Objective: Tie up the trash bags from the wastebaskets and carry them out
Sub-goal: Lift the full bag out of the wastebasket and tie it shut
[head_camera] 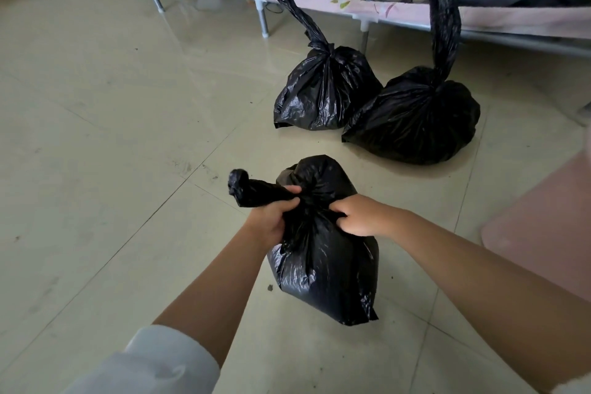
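Observation:
A black trash bag (329,275) stands on the tiled floor just in front of me. My left hand (271,217) grips its twisted neck, whose knotted end (238,184) sticks out to the left. On the right side of the same gathered neck my right hand (361,214) pinches the plastic. Farther back stand two more black bags, one in the middle (323,93) and a larger one to its right (415,118). Both have their tops tied and their tails pointing up.
A metal-framed rack (262,14) with pink fabric edging and piled clothes runs along the back. A pink object (540,221) lies at the right edge. Beige floor tiles (112,137) spread out to the left.

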`<state>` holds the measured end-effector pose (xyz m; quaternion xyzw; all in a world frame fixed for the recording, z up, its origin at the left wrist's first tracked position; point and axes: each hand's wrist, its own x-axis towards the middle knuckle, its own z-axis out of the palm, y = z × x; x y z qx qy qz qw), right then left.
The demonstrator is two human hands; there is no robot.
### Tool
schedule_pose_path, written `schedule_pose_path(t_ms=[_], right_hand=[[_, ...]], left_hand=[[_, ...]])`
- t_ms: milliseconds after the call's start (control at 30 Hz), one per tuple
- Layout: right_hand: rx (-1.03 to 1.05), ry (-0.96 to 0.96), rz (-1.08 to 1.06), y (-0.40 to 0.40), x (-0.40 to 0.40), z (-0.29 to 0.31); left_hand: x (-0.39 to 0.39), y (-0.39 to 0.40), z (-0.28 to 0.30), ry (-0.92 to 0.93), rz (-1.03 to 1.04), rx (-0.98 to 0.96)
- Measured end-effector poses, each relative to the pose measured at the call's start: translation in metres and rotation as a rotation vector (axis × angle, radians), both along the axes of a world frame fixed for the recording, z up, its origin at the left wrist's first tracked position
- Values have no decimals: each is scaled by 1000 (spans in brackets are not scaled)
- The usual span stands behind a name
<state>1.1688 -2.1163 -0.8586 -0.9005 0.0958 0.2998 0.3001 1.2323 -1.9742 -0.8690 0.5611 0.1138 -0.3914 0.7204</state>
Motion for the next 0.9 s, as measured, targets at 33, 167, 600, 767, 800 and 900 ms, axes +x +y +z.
schedule_pose_path(t_ms=[33,167,600,767,800,900], right_hand=[[3,69,27,0,-2,-1],[142,263,9,-6,-2,9],[303,-124,-157,-7,19,10],[322,-99,-263,-2,18,6],[269,-102,-243,-1,17,5],[-49,-149,-19,-3,15,6]], left_hand=[[-1,1,-3,3,-11,34],[-7,4,-8,16,-58,93],[-7,5,-17,-180,-139,-15],[-10,3,-15,-174,-122,-44],[-9,2,-14,-157,-85,-64],[-6,-3,-11,-111,33,-61]])
